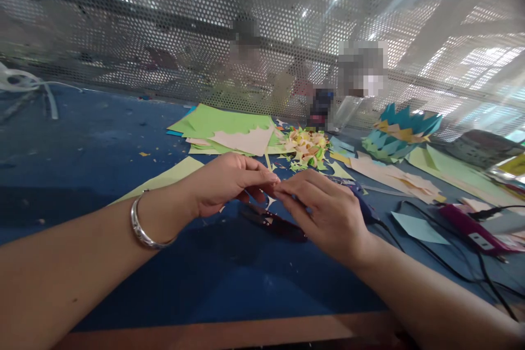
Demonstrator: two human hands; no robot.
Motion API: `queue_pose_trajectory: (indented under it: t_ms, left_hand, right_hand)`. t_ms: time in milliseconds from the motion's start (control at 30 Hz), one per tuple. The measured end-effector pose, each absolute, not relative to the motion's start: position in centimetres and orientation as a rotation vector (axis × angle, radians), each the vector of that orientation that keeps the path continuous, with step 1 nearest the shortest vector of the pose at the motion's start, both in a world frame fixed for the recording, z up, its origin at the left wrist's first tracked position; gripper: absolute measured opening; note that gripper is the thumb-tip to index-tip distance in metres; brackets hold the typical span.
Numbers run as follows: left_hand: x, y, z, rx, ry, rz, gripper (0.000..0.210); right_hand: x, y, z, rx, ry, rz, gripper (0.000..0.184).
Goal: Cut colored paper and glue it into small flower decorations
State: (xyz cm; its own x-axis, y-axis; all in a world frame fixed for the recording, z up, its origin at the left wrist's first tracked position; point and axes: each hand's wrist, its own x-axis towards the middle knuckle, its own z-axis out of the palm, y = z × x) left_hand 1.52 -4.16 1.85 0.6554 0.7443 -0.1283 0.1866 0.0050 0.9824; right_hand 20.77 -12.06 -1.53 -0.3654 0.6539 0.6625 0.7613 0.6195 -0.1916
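Observation:
My left hand (229,181), with a silver bangle at the wrist, meets my right hand (326,210) above the middle of the table. Thumb and fingertips of both are pinched together at one spot. Whatever lies between them is too small and too covered to make out. Beneath the hands a dark tool with a reddish handle (287,228) lies on the blue tabletop (205,284), partly hidden. Just beyond the fingertips is a heap of small folded paper pieces (309,147) in cream, yellow and green, with cut scraps around it.
Green paper sheets (229,120) and a pale cut sheet (250,139) lie behind my left hand. At right are a dark blue corded tool (369,212), a purple power strip (471,229) with black cables, and a teal and yellow paper basket (400,134). Perforated metal screen (164,38) stands behind.

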Motion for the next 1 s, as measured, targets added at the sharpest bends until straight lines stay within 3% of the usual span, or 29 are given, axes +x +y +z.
queue_pose_trajectory:
  t_ms: [267,667,1000]
  left_hand:
    - [1.1,-4.3,1.7,1.820,0.789,0.309,0.026]
    - [1.1,-4.4,1.8,1.787,0.736,0.111,0.025]
    - [1.1,-4.4,2.0,1.734,0.753,0.206,0.024]
  right_hand:
    - [20.8,-11.2,-1.2,-1.158,-1.991,0.001,0.010]
    - [20.7,-11.0,-1.6,-1.200,-1.896,0.436,0.007]
    - [20.6,-11.3,-1.5,-1.256,-1.787,0.450,0.004]
